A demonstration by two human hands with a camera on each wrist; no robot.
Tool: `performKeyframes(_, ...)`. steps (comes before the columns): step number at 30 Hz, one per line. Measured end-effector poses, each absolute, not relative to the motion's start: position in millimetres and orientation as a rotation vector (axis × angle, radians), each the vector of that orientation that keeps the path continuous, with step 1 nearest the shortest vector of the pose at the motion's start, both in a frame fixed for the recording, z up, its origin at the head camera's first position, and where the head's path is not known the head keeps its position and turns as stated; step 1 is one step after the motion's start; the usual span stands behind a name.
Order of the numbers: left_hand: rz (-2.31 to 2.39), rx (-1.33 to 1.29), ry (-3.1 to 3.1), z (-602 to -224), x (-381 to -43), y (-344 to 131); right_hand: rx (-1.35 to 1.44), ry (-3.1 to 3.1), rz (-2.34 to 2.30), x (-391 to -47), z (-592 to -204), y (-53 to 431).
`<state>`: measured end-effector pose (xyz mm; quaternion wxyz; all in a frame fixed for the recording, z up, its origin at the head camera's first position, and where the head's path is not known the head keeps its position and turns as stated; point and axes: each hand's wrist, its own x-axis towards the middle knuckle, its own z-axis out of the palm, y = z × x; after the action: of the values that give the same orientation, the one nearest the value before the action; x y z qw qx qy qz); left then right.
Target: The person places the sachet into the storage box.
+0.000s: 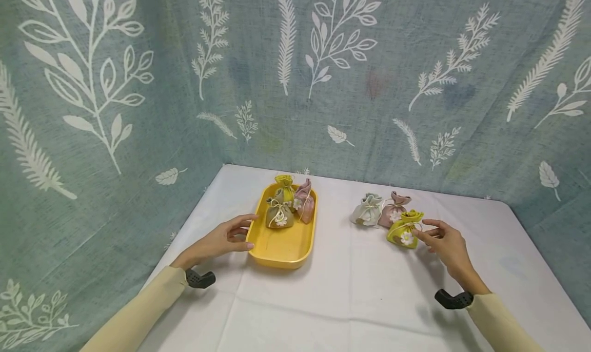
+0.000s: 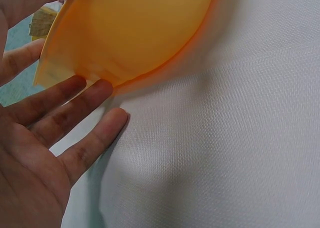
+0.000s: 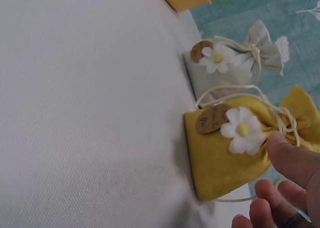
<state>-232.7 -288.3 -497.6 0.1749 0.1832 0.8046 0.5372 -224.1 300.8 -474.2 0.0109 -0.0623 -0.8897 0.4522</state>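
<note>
My left hand (image 1: 226,237) is at the left side of a yellow tray (image 1: 281,250). Its fairly straight fingers touch the tray's wall in the left wrist view. Three small drawstring pouches sit in the tray: yellow (image 1: 287,192), brown (image 1: 278,218) and pink (image 1: 306,212). My right hand (image 1: 445,244) is beside another yellow pouch (image 1: 402,235) with a white flower and a round tag (image 3: 212,119). In the right wrist view my thumb overlaps this pouch's neck, while the other fingers are bent below, apart from the thumb. Whether the thumb presses the cloth is unclear.
Behind the right-hand yellow pouch stand a pale grey-green pouch (image 1: 366,212) and a dusty pink pouch (image 1: 392,209), close together. A white cloth (image 1: 332,290) covers the table. Blue-green curtains (image 1: 295,121) with white leaf prints hang along the back and sides.
</note>
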Motion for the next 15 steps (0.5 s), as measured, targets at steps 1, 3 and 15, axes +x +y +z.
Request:
performKeyframes(1,1.521,0.52,2.28,-497.7,-233.0,-288.3,-0.189,-2.788,1.41,-224.8,-475.4,301.3)
performKeyframes(3,1.519,0.522,2.282,-498.1,-233.5,-288.6,-0.175,-2.817,1.403,-226.0,-477.4,302.1)
performKeyframes(15,1.518,0.515,2.29,-498.0,-232.5,-288.6,-0.125,-2.887,1.378,-233.5,-480.1,299.9)
